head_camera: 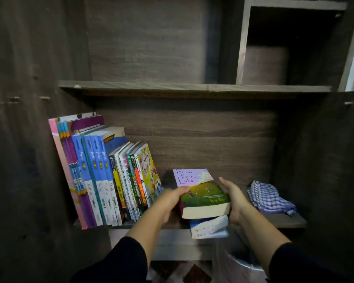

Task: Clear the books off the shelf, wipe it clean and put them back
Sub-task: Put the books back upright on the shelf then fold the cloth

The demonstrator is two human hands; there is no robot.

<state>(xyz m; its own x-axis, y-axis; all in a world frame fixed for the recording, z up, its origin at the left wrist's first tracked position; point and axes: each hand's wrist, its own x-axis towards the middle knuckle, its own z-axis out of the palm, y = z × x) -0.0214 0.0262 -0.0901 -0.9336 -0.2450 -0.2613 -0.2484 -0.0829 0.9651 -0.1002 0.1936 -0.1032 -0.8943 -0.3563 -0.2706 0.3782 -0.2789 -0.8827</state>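
A: Where is the thick paperback (200,193) found?

B: It is held flat over the near edge of the shelf (284,218), to the right of centre, with a second, thinner book (209,226) stacked just beneath it. The cover is turned upward, and the page edge is faced toward the near side.

A: How is it gripped?

B: It is clasped from both sides. The fingers of the left hand (173,198) are curled over its left edge; the right hand (234,198) is pressed along its right side, with the fingers wrapped underneath. Whether the lower book is borne by the hands or by the shelf cannot be told.

A: What else is seen nearby?

B: A row of upright books (102,176) is stood at the left end of the shelf, leaned slightly toward the right. A checked cloth (271,198) is left crumpled at the right end, apart from the hands.

A: Which step is judged to be in hand?

B: Putting back seems likelier than clearing, since the cloth is laid aside and the row is ordered, though this cannot be settled.

A: What is called for next?

B: If so, the pair would need to be turned upright and slid left against the row, with the leaning books steadied.
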